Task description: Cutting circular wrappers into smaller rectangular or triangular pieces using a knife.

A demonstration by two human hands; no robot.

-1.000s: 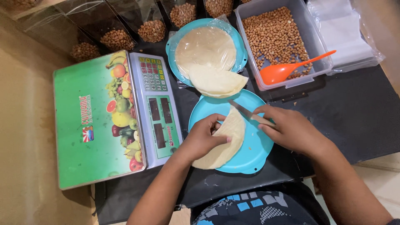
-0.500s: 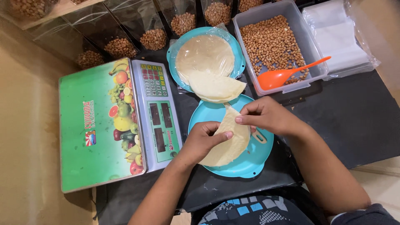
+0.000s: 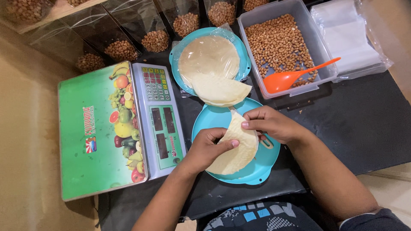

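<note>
Lower centre of frame: left hand [image 3: 204, 149] and right hand [image 3: 269, 124], fingers pinched shut on one folded pale wrapper [image 3: 236, 149] above a blue plate [image 3: 261, 164]. Above: second plate [image 3: 246, 64] stacked with wrappers; peanut tub [image 3: 250, 45], orange spoon [image 3: 295, 77], upper right.

A scale [image 3: 120, 128] lies left of the plate [image 3: 257, 171]; a nut tub [image 3: 280, 42] stands behind.

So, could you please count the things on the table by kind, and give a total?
Blue plates: 2
Thin round wrappers: 3, one in both hands, one loose, one on the wrapped stack
Peanut tub: 1
Orange spoon: 1
Weighing scale: 1
Total: 8
</note>
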